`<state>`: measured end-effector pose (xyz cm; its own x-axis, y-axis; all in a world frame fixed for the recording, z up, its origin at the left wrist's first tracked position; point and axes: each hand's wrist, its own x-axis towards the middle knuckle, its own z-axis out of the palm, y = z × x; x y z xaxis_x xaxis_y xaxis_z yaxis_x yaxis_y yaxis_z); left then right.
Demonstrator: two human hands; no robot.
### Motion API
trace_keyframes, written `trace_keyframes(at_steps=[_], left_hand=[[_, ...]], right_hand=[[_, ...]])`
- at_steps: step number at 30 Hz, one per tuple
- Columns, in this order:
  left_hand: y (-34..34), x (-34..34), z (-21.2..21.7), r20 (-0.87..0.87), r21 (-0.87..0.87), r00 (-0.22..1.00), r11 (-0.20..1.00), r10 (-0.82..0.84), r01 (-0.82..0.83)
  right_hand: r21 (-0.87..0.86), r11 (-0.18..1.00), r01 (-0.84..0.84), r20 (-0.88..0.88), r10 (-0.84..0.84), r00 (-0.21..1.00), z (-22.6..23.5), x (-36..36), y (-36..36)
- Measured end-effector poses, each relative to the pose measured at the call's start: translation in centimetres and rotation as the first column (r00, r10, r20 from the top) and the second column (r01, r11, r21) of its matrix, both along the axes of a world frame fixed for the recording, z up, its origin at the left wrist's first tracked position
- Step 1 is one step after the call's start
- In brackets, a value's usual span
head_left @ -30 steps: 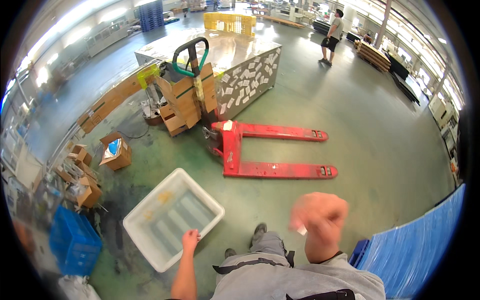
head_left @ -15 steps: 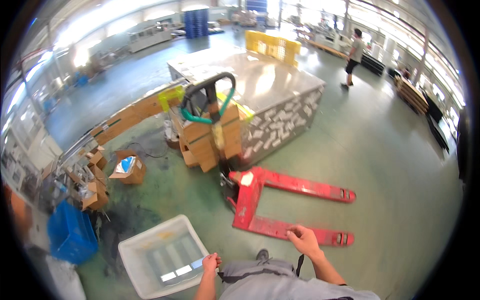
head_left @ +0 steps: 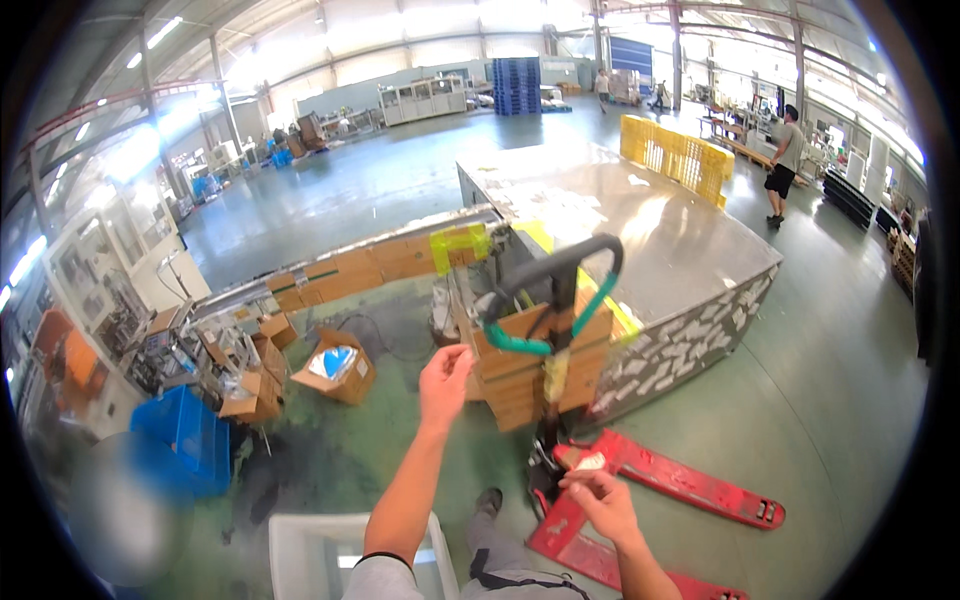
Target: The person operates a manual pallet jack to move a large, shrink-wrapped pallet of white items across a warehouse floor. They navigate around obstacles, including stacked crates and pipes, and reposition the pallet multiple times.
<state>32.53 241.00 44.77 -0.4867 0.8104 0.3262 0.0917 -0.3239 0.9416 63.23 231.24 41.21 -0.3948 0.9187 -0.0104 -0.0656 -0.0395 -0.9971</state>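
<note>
A red pallet jack stands on the floor ahead, its two forks pointing right. Its upright tow handle ends in a dark loop with green grips. My left hand is raised to the left of this handle, apart from it, with loosely bent fingers and nothing seen in them. My right hand hovers over the jack's red body, fingers half bent and apart, also without anything visible in it. Below my left forearm sits a pale plastic tub, partly cut off by the lower edge.
A large metal-topped table stands beyond the jack, with a yellow plastic pallet behind it. Cardboard boxes and a blue bin are at left, near machinery. A person walks at far right. Blue stacked pallets stand far back.
My left hand has risen from beside the tub toward the jack's handle. My view has tilted up and turned left. The jack now appears closer, and the tub lower.
</note>
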Motion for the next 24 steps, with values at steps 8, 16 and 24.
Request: trace_keyframes(at_steps=[8,16,24], left_hand=[[16.0,-3.6,10.7,-0.666,0.15,0.738,0.949,-0.11,0.276],[27.3,-0.8,8.6,-0.692,-0.115,0.233,0.423,-0.683,0.899],[28.3,3.6,8.8,-0.682,-0.181,0.124,0.33,-0.721,0.926]], right_hand=[[0.337,0.876,0.345,-0.17,-0.304,0.937,4.8,-17.7,19.9],[0.116,0.931,0.345,-0.554,-0.228,0.801,1.3,-24.3,25.1],[0.038,0.997,0.071,-0.072,-0.068,0.995,0.5,-22.8,24.8]])
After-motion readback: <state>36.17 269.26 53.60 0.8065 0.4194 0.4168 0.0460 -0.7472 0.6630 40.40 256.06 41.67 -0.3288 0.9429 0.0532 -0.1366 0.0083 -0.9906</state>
